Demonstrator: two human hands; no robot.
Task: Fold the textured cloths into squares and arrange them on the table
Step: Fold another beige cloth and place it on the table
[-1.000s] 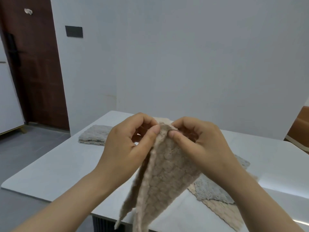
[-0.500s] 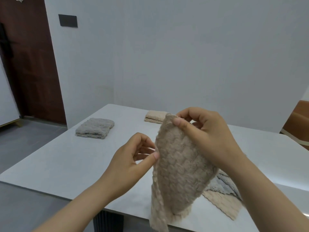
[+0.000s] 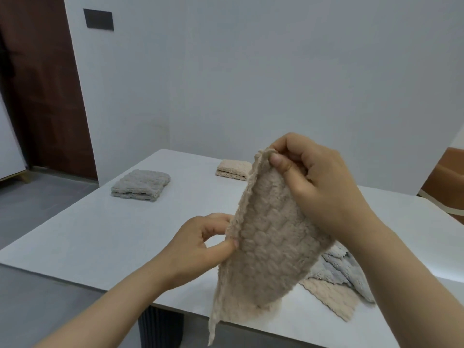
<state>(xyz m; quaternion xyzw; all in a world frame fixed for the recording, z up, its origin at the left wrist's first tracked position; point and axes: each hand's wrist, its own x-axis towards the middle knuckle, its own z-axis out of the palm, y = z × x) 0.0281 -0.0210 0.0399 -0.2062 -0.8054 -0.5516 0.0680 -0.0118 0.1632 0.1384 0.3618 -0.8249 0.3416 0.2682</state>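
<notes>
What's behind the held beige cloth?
A loose grey cloth lies over a flat beige cloth on the table; the held cloth and right forearm hide the rest of both. Further back, a folded beige cloth, right end hidden.

Open tabletop (image 3: 100, 234) before grey cloth (image 3: 140, 184)

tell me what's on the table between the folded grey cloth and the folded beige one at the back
Nothing: in the head view the table top between the folded grey cloth and the folded beige cloth is bare.
</notes>
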